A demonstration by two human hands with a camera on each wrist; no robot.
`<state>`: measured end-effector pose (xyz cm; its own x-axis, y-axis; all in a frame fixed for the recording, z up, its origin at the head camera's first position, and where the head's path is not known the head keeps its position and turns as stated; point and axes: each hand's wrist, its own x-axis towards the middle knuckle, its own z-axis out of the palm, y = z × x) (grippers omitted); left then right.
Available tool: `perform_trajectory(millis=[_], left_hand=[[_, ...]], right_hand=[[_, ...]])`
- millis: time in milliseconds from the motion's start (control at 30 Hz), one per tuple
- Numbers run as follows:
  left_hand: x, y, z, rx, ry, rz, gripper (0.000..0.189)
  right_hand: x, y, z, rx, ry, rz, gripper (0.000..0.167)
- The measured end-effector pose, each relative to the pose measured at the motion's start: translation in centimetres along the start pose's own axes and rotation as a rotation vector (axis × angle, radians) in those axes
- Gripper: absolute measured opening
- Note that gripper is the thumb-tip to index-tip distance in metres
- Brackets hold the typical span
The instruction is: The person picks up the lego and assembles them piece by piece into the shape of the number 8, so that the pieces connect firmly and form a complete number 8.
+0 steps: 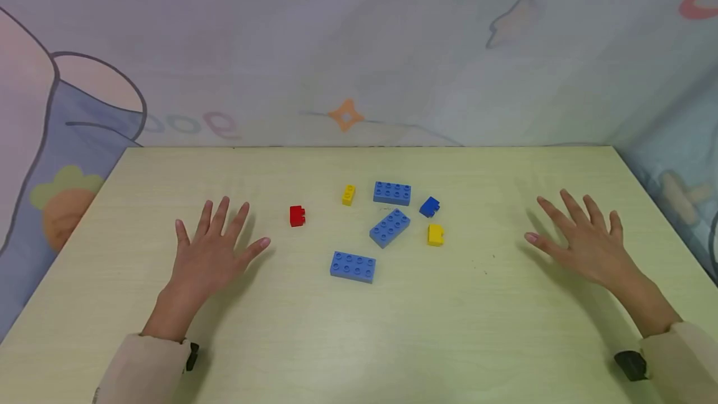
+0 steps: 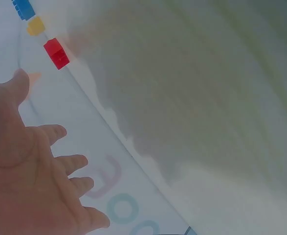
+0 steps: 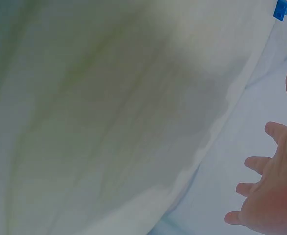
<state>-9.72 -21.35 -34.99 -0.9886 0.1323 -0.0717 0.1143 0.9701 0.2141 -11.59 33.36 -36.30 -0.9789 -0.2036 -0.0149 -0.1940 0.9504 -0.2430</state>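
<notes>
My left hand (image 1: 206, 260) is spread, palm down, over the left part of the table and holds nothing. Nearest to it lies a small red toy brick (image 1: 296, 216), also visible near the top of the left wrist view. On the right, my other hand (image 1: 596, 249) has its fingers splayed and nothing in them. Between the hands are three light blue eight-stud bricks: one at the front (image 1: 353, 267), one set diagonally (image 1: 389, 228) and one at the back (image 1: 392, 193). A small dark blue brick (image 1: 429, 207) and two yellow bricks, one near (image 1: 435, 235) and one farther (image 1: 348, 195), lie around them.
The pale wooden table (image 1: 437, 341) ends at a printed cloth backdrop (image 1: 359, 48) behind it. More printed cloth hangs at the left and right sides. A black wrist strap piece (image 1: 631, 365) shows at the right sleeve.
</notes>
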Motion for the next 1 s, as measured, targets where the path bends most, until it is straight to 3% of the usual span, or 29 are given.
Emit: perform_trajectory(millis=[267, 533, 700, 900, 1000], left_hand=[[0.0, 0.3, -0.1, -0.019, -0.016, 0.016, 0.082], [0.5, 1.8, -0.1, -0.097, -0.007, 0.101, 0.082], [0.7, 3.2, 0.2, -0.215, -0.026, 0.178, 0.082], [0.3, 5.0, 0.2, -0.363, -0.064, 0.210, 0.076], [0.4, 5.5, 0.2, -0.385, -0.070, 0.224, 0.074]], right_hand=[[0.3, -1.0, -0.4, 0.029, 0.035, -0.022, 0.075], [1.3, -4.7, -0.6, 0.148, 0.071, -0.160, 0.072], [1.7, -7.7, -0.3, 0.287, -0.010, -0.250, 0.067], [2.0, -10.7, 0.7, 0.403, -0.125, -0.329, 0.063], [2.2, -12.1, 1.3, 0.436, -0.159, -0.385, 0.062]])
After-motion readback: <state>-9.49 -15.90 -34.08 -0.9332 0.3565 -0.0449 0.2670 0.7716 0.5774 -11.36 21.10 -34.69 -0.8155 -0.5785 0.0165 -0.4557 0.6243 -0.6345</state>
